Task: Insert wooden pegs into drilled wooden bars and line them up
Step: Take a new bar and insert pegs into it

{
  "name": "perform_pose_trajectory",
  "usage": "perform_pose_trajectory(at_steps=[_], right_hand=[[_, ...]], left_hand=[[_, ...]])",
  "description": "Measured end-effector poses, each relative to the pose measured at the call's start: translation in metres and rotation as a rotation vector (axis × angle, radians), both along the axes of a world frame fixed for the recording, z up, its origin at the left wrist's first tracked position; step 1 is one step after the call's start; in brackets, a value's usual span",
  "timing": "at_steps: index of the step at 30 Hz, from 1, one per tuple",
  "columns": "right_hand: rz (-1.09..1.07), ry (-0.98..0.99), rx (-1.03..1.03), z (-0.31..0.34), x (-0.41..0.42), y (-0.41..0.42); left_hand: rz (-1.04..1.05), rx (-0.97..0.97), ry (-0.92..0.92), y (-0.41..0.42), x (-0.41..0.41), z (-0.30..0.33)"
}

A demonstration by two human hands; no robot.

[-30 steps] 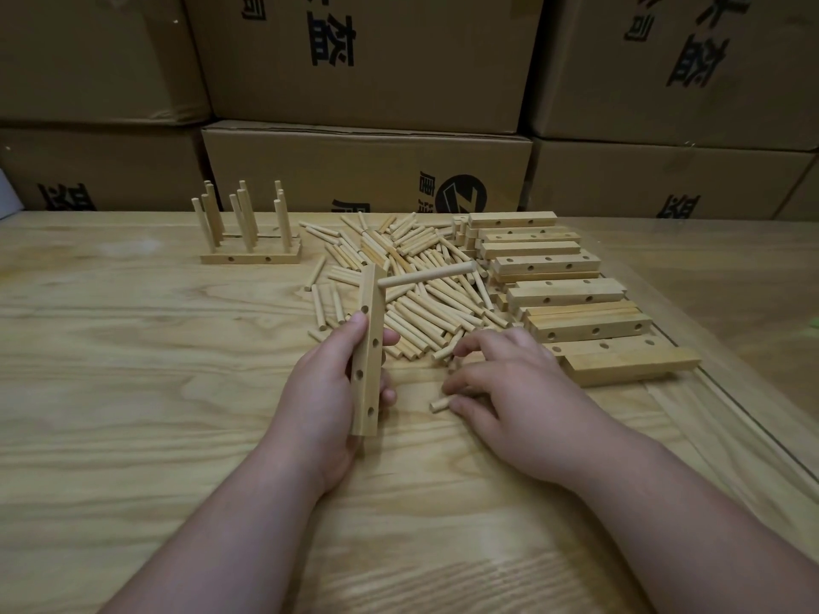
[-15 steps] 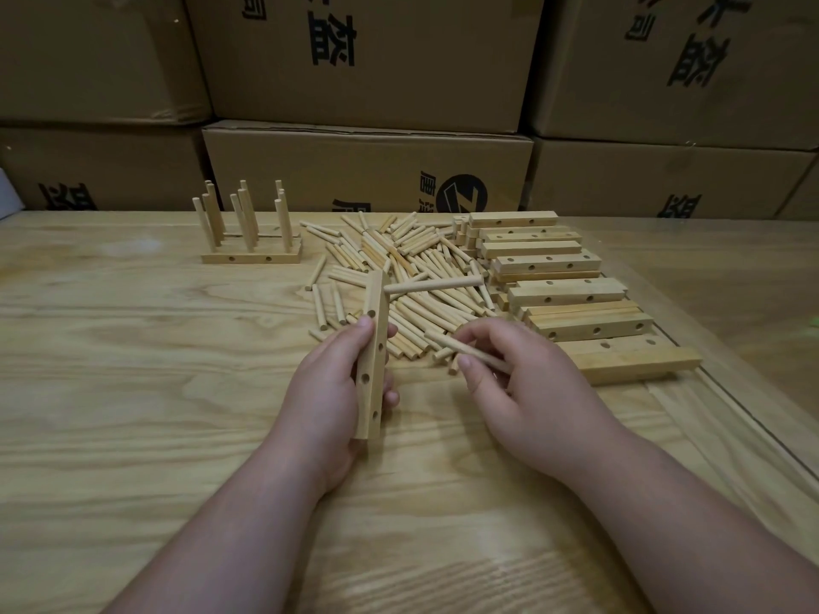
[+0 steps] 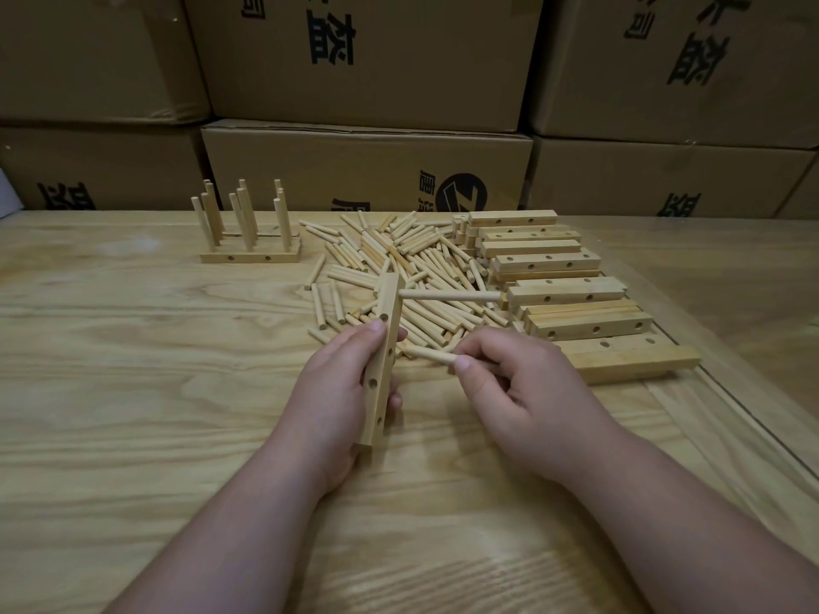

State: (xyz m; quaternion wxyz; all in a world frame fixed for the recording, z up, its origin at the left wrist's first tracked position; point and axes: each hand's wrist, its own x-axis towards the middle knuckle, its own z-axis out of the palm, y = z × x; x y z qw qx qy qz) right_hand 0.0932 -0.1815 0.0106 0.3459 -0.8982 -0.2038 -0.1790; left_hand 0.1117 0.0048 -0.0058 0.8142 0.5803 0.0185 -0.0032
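My left hand (image 3: 337, 387) grips a drilled wooden bar (image 3: 383, 361) held on end, its holes facing me. One peg (image 3: 447, 296) sticks out of the bar's top hole toward the right. My right hand (image 3: 523, 392) pinches a second peg (image 3: 432, 355), whose tip points left at the bar's middle and sits just short of it. A loose pile of pegs (image 3: 399, 263) lies behind my hands. Drilled bars (image 3: 571, 290) lie stacked in a row to the right. Finished bars with upright pegs (image 3: 248, 232) stand at the back left.
Stacked cardboard boxes (image 3: 368, 166) wall off the far edge of the wooden table (image 3: 133, 392). A raised strip runs along the table's right side (image 3: 753, 418).
My right hand picked a peg off the table, lifted it and swung its tip left toward the bar. The bar in my left hand stayed almost still.
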Motion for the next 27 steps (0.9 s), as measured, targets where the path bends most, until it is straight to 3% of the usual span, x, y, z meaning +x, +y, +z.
perform_pose_trajectory(at_steps=[27], right_hand=[[0.053,-0.050,-0.035,0.0018,-0.0025,0.0020]], left_hand=[[-0.033,0.216,-0.043,-0.0025,-0.0095,0.0069]])
